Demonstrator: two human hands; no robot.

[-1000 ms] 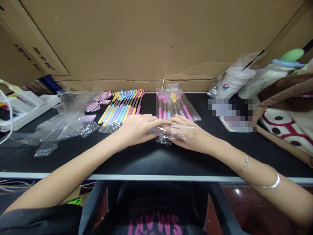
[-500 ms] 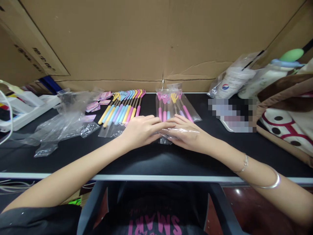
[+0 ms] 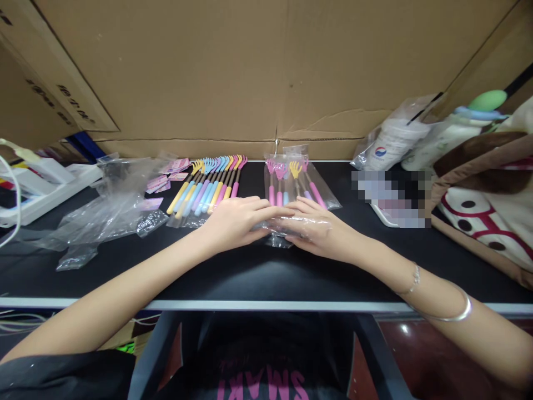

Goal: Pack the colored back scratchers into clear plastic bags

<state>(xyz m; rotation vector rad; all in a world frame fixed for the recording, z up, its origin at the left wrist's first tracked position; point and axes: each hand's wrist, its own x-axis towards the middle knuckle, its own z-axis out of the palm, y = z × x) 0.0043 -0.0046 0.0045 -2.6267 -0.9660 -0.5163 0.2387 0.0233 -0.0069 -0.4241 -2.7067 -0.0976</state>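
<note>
My left hand [image 3: 235, 222] and my right hand [image 3: 314, 229] meet above the black table, fingers closed on a clear plastic bag [image 3: 287, 223]. Film from the bag lies over the right fingers. Just behind the hands are several back scratchers [image 3: 315, 193] with pink, blue and purple handles, in or on clear plastic bags; the hands hide their lower ends. Left of these, a row of back scratchers [image 3: 208, 191] with yellow, blue, purple and pink handles lies side by side, claws away from me. Its near right end is partly behind my left hand.
Crumpled clear bags [image 3: 112, 194] lie at the left beside small pink cards [image 3: 157, 183]. A white power strip [image 3: 54, 191] stands farther left. At the right are a phone [image 3: 387, 214], a bagged cup [image 3: 389, 144], a bottle [image 3: 470, 128] and a cloth bag [image 3: 499, 183]. Cardboard [image 3: 200, 72] rises behind.
Both hands stay together with the plastic bag, which has shifted slightly left and bunched a little between the fingers. The back scratchers have not moved.
</note>
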